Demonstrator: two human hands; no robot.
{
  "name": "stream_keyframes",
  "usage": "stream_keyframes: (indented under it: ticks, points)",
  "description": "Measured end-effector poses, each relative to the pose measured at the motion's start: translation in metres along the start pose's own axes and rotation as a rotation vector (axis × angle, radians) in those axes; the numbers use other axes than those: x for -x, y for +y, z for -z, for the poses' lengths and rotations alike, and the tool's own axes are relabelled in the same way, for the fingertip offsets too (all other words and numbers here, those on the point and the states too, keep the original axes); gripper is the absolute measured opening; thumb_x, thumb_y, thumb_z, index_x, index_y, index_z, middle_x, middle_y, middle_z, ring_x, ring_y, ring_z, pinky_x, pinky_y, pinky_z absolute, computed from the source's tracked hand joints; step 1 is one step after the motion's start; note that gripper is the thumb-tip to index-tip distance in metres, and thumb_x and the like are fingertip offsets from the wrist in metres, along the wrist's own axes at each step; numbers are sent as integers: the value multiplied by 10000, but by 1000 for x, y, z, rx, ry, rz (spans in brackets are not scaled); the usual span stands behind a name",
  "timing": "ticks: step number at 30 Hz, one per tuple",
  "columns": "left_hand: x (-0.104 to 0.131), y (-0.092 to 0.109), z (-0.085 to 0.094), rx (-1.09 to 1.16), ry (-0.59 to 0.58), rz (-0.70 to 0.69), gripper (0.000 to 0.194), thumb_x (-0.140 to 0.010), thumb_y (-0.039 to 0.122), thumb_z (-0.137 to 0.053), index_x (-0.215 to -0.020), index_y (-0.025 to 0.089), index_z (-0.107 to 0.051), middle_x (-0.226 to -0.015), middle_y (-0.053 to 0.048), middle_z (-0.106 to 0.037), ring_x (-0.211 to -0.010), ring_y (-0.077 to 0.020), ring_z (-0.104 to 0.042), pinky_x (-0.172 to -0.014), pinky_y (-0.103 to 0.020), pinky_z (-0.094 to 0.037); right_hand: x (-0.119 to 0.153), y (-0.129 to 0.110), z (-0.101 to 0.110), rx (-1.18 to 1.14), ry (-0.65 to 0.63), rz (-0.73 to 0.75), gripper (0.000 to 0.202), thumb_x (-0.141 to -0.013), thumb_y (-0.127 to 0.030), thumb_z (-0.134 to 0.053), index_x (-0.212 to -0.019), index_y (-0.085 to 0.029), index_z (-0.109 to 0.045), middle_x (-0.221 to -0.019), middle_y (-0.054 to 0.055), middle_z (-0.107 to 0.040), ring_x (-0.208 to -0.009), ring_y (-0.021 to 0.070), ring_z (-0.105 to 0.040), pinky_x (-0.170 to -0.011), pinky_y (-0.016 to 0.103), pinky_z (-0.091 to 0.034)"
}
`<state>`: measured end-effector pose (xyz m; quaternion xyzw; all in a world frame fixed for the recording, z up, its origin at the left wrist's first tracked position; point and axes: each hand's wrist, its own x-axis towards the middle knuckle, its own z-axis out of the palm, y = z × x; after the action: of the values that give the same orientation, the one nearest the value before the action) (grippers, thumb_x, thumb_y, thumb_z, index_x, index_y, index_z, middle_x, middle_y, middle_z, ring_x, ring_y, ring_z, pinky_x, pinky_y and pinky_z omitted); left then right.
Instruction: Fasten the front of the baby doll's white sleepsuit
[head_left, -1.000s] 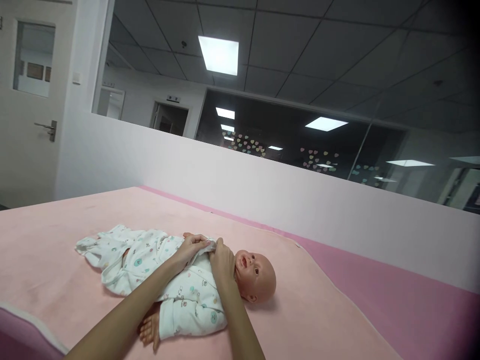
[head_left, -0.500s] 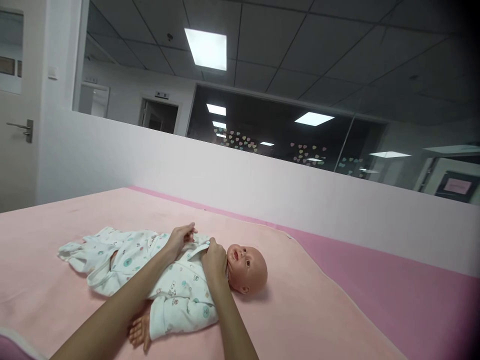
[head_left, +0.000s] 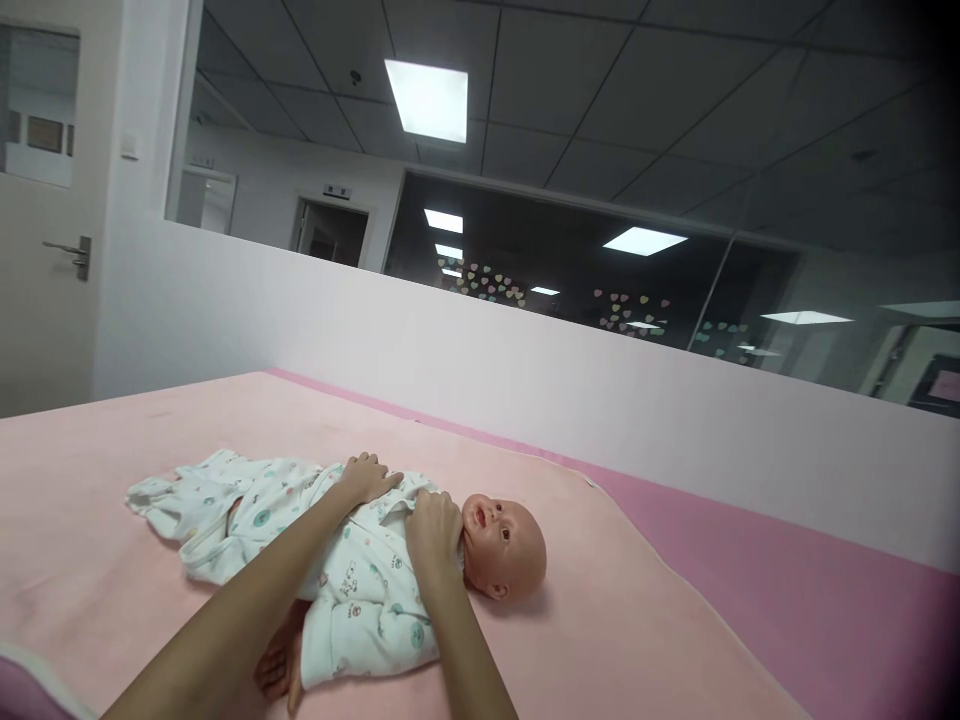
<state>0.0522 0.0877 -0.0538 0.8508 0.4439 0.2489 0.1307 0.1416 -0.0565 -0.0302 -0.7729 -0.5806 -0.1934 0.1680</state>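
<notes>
A baby doll (head_left: 506,548) lies on its back on a pink sheet, its bald head to the right. It wears a white printed outfit (head_left: 360,580), whose legs spread to the left. My left hand (head_left: 369,478) rests on the chest of the outfit with its fingers extended over the cloth. Close to the doll's neck, my right hand (head_left: 435,522) is closed on the outfit's collar edge. One doll hand (head_left: 279,665) sticks out of the near sleeve, beneath my left forearm.
The pink sheet (head_left: 637,640) covers a padded surface with a darker pink border (head_left: 750,510). Behind it runs a low white wall (head_left: 525,370) under a window with heart stickers. A door (head_left: 45,300) stands at the far left.
My left hand has gone from curled fingers above the chest to lying flatter on the outfit. My right hand stays at the collar. The view has shifted slightly.
</notes>
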Motion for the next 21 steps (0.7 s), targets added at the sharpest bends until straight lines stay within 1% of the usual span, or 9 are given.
stream_keyframes:
  ticks: [2,4,6,8,11,14,18,21]
  points:
    - [2,-1,1,-35,-11,13,554,-726,589,-364,-760,138,-684,-1056,-207,-577,-1103,-363,-425,-923,-476,-261,1,0,0,12,29,0,277,-749,-12,-352,-792,-148,-590,-762,119,-631,-777,238,-602,-618,295,-400]
    - [4,-2,3,-34,-37,25,596,-739,615,-307,-743,151,-681,-1028,-193,-596,-1065,-343,-469,-900,-443,-301,2,-1,-1,13,59,-44,278,-757,1,-331,-867,-135,-547,-747,115,-621,-739,222,-603,-600,284,-391]
    - [6,-4,4,-4,-83,46,624,-751,633,-256,-762,168,-672,-970,-171,-629,-973,-318,-538,-829,-408,-362,3,-1,0,7,60,-95,268,-763,3,-328,-914,-125,-509,-730,113,-610,-719,213,-602,-586,275,-379]
    - [9,-6,5,32,-123,65,637,-755,646,-228,-798,179,-659,-931,-155,-649,-898,-301,-576,-763,-381,-392,4,-2,1,11,40,-108,260,-758,3,-342,-916,-123,-506,-726,114,-607,-725,212,-602,-586,271,-372]
    - [13,-8,7,67,-146,88,647,-748,662,-227,-829,177,-648,-948,-160,-651,-901,-301,-579,-753,-370,-391,6,-3,5,24,49,-70,255,-753,-10,-362,-890,-123,-544,-737,122,-615,-760,216,-598,-613,278,-376]
    - [15,-9,7,85,-177,123,686,-727,690,-231,-805,158,-657,-938,-185,-652,-892,-318,-586,-752,-378,-391,9,-4,10,27,67,-28,219,-720,-34,-410,-803,-127,-590,-742,128,-629,-782,232,-593,-636,298,-382]
    - [16,-10,7,85,-201,196,753,-691,733,-234,-837,134,-666,-945,-216,-646,-892,-356,-588,-738,-413,-398,16,-2,14,40,46,18,181,-696,-82,-439,-678,-134,-612,-674,126,-636,-683,241,-594,-636,324,-379]
    - [16,-10,6,85,-193,222,785,-674,745,-252,-881,109,-663,-968,-244,-632,-908,-374,-582,-743,-432,-398,25,3,14,14,44,62,170,-682,-100,-449,-652,-142,-612,-659,115,-640,-647,223,-591,-612,298,-367]
